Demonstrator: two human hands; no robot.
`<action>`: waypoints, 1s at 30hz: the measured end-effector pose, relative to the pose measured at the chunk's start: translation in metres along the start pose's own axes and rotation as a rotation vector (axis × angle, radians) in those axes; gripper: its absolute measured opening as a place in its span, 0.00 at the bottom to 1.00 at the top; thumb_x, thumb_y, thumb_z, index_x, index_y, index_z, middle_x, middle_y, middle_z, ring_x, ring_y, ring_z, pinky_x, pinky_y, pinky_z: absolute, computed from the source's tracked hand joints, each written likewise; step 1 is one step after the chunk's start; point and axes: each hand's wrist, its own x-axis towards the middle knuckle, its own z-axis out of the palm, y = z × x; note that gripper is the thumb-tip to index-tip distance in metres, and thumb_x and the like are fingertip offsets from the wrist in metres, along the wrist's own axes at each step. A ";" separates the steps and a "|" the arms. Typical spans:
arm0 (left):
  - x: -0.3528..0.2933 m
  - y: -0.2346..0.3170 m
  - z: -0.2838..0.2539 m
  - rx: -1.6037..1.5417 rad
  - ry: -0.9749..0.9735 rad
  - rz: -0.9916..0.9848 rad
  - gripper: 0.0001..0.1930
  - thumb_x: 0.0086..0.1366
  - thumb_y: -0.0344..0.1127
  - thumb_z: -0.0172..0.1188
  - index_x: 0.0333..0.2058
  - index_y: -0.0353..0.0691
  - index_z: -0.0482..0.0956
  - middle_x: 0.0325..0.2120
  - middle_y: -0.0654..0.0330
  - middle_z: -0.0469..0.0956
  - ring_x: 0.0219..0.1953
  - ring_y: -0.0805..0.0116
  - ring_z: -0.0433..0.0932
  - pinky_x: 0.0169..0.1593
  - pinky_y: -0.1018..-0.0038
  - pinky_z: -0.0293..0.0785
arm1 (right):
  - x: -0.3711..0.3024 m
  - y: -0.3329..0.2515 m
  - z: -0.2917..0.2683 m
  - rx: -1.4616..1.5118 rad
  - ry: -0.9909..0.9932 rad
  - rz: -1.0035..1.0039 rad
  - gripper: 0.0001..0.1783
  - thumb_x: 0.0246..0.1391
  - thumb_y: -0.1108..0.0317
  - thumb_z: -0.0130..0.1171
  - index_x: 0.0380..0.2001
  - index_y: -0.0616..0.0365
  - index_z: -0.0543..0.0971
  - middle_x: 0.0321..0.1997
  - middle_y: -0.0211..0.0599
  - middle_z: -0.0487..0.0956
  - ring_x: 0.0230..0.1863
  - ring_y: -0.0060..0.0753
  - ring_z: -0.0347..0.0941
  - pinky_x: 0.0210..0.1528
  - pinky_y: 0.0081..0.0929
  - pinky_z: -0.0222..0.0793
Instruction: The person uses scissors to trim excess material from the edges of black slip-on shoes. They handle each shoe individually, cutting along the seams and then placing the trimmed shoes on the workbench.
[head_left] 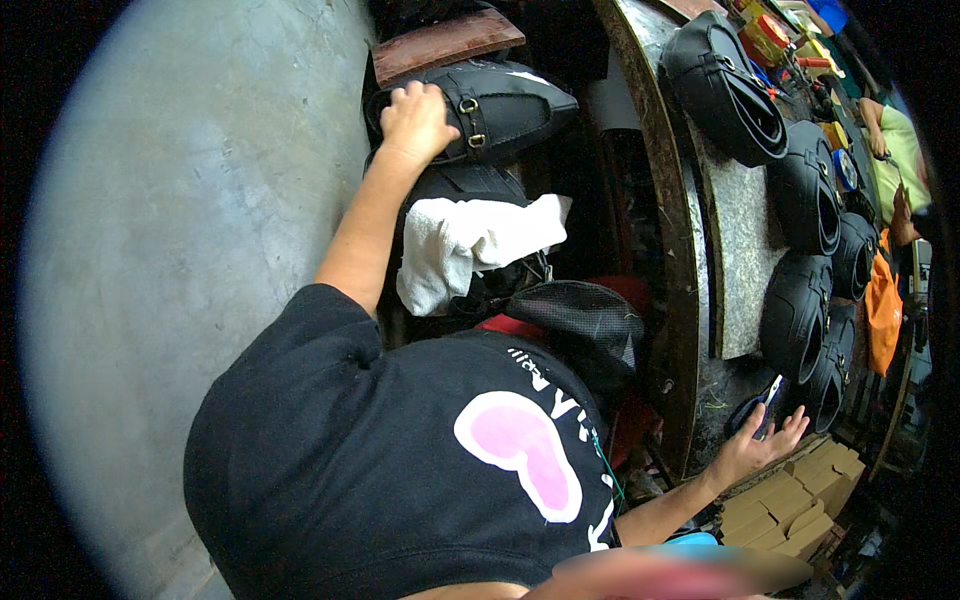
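Slipping looks the likeliest trouble: the black bag (515, 108) lies beside the grey floor (220, 200), next to a reddish-brown board (450, 47), and only the left grip (412, 122) is on it, so an uneven push could tip it off or scuff its surface against the board's edge. That grip curves over the bag's rounded end, near two brass-coloured buckles (468, 105); whether it clasps or merely rests, I cannot tell. The right grip (752, 447) is spread and empty by the table (713, 398), just beside dark-handled scissors (748, 412); a careless sweep could meet the blades or knock them away. Whether skin and handles touch is unclear. What carries the bag is hidden, its underside merges with dark things near a white cloth (470, 240), and the dark rim partly cuts off a co-worker (898, 165).
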 end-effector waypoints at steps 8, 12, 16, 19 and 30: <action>0.028 -0.050 0.069 -0.347 -0.077 -0.014 0.36 0.56 0.29 0.56 0.66 0.48 0.62 0.57 0.48 0.73 0.57 0.48 0.75 0.56 0.55 0.73 | -0.013 0.017 0.000 0.026 -0.012 0.017 0.31 0.62 0.65 0.61 0.66 0.54 0.66 0.71 0.46 0.61 0.66 0.47 0.64 0.62 0.42 0.67; 0.028 -0.052 0.078 -0.316 0.092 -0.004 0.32 0.56 0.29 0.56 0.63 0.50 0.68 0.49 0.48 0.78 0.50 0.47 0.79 0.53 0.54 0.76 | -0.018 0.014 -0.003 0.027 -0.004 0.033 0.30 0.62 0.67 0.61 0.66 0.58 0.66 0.70 0.47 0.61 0.68 0.47 0.63 0.65 0.42 0.65; 0.027 -0.049 0.055 -0.193 0.317 0.052 0.26 0.56 0.34 0.57 0.57 0.52 0.76 0.40 0.52 0.82 0.40 0.49 0.83 0.45 0.55 0.79 | -0.019 0.014 -0.009 0.039 0.055 -0.029 0.30 0.63 0.65 0.60 0.66 0.54 0.66 0.69 0.42 0.65 0.63 0.44 0.67 0.61 0.40 0.64; 0.025 -0.051 0.021 -0.133 0.329 0.011 0.24 0.56 0.36 0.58 0.54 0.53 0.79 0.40 0.53 0.83 0.40 0.50 0.83 0.46 0.56 0.79 | -0.019 0.013 -0.014 0.045 0.071 0.001 0.29 0.63 0.67 0.60 0.65 0.56 0.67 0.68 0.43 0.66 0.63 0.43 0.67 0.62 0.40 0.64; 0.003 -0.039 -0.088 -0.546 0.430 -0.155 0.22 0.62 0.34 0.56 0.56 0.51 0.79 0.39 0.45 0.83 0.42 0.48 0.83 0.47 0.61 0.76 | -0.014 -0.016 -0.030 -0.088 0.116 0.010 0.27 0.59 0.68 0.61 0.61 0.62 0.71 0.67 0.49 0.68 0.67 0.48 0.63 0.69 0.43 0.55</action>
